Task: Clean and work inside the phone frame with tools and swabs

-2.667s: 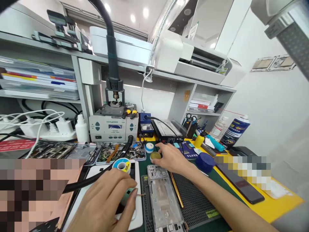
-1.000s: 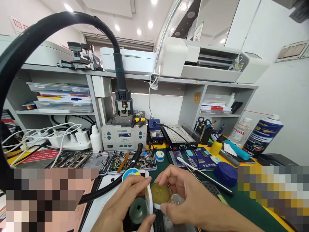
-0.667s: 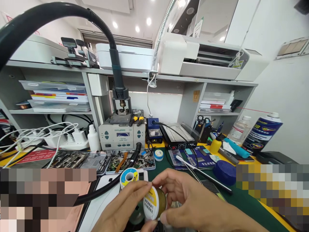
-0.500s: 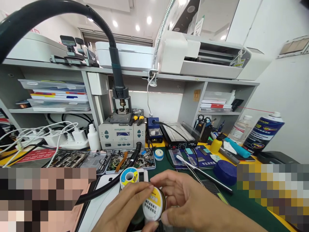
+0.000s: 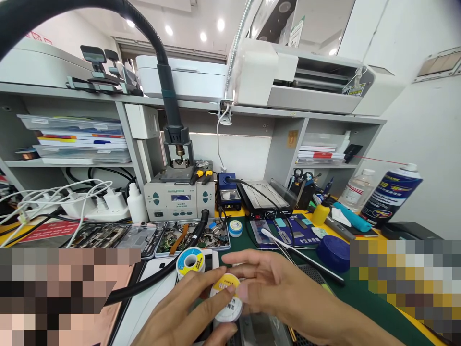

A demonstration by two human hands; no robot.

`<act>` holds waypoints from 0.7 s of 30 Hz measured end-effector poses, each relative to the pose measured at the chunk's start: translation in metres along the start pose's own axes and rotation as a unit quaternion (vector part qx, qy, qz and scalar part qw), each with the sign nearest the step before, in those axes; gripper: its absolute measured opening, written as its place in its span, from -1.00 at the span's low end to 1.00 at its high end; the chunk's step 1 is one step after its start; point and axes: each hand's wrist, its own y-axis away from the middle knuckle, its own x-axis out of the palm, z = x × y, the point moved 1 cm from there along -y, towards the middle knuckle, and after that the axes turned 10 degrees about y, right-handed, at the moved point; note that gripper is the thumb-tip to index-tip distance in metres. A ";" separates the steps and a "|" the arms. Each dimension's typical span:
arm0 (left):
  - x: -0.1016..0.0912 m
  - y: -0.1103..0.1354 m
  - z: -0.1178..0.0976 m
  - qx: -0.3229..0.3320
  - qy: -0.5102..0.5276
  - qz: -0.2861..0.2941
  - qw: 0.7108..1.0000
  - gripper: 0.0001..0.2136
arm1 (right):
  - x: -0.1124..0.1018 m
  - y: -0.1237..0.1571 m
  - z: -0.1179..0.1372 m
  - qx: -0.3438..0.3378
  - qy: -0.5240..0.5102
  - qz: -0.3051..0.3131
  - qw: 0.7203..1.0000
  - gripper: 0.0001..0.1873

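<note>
A small round container (image 5: 229, 312) with a white and yellow label is tilted between both hands, its label facing me. My left hand (image 5: 187, 307) is closed on it from the left, with fingertips across the label and the thumb at its lower edge. On the other side, my right hand (image 5: 277, 290) pinches the right rim with thumb and fingers. Whether it is a spool or a lidded tub, I cannot tell. Just behind my left hand stands a spool (image 5: 190, 261) with a blue and yellow label and a hole in its middle.
Behind the hands lie a tray of small parts (image 5: 196, 247) and a small blue-white tub (image 5: 236, 228). A hot air station (image 5: 176, 204) stands farther back. To the right are a white-tipped black stick (image 5: 306, 259) and a dark blue round case (image 5: 334, 252). A black hose (image 5: 144, 286) crosses the left side.
The left fingers have slid further over the label, and the right thumb has moved up from the lower edge to the upper right of the container. The view has shifted slightly.
</note>
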 end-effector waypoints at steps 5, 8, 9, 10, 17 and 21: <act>0.004 0.004 0.003 0.049 -0.058 0.002 0.997 -0.71 | 0.002 -0.004 -0.001 0.024 -0.031 -0.021 0.999 -0.47; 0.008 0.006 0.005 0.072 -0.105 0.008 0.992 -0.72 | 0.000 -0.004 -0.002 0.041 -0.044 -0.039 0.997 -0.47; 0.008 0.006 0.005 0.077 -0.119 0.010 0.990 -0.73 | 0.000 -0.004 -0.003 0.043 -0.050 -0.041 0.997 -0.47; 0.009 0.005 0.005 0.084 -0.132 0.009 0.988 -0.72 | -0.001 -0.004 -0.003 0.043 -0.057 -0.042 0.997 -0.47; 0.011 -0.004 0.001 0.132 -0.176 -0.004 0.976 -0.70 | -0.003 -0.007 -0.007 0.067 -0.100 -0.049 0.992 -0.47; 0.010 -0.004 0.000 0.144 -0.184 -0.042 0.971 -0.71 | -0.001 -0.009 -0.007 0.075 -0.102 -0.041 0.991 -0.56</act>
